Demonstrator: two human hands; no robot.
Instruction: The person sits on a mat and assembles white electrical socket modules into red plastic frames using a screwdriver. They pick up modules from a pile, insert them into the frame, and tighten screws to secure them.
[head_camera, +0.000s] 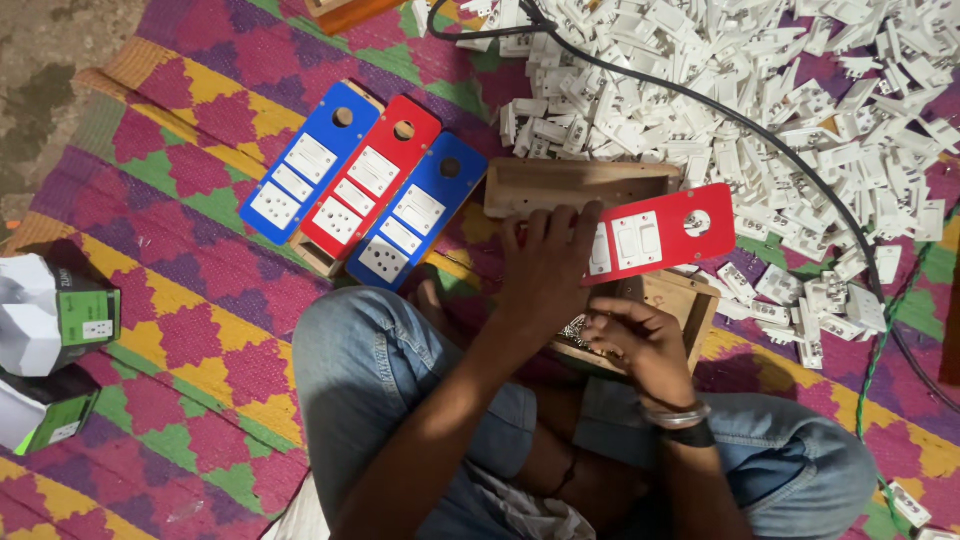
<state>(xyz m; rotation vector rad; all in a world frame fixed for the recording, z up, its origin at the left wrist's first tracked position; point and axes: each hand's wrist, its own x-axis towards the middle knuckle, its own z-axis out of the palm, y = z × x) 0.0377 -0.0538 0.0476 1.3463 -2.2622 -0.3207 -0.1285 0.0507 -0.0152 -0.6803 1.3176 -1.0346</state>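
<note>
A person sits cross-legged on a woven mat (200, 330) patterned in purple, yellow and green, seen from above. The landmark is an open wooden box (600, 190) lying just in front of the knees.

The left hand (545, 265) is closed around the near end of a red plastic switch plate (660, 235), pressing it flat across the box; the plate carries white switch inserts and a round hole at its far end. The right hand (635, 335) sits just below the plate, at the box's near edge, fingers curled over a small heap of shiny metal bits (577, 330); whether it grips any cannot be told.

Left of the box, three finished plates lie side by side, touching: a blue plate (298, 165), a red one (370, 185) and another blue one (418, 215).

Beyond and to the right of the box spreads a large pile of white plastic parts (760, 90), with a black cable (700, 105) curving across it.

Far left of the box, at the mat's edge, lie two cartons (50, 350) in white, green and black.
</note>
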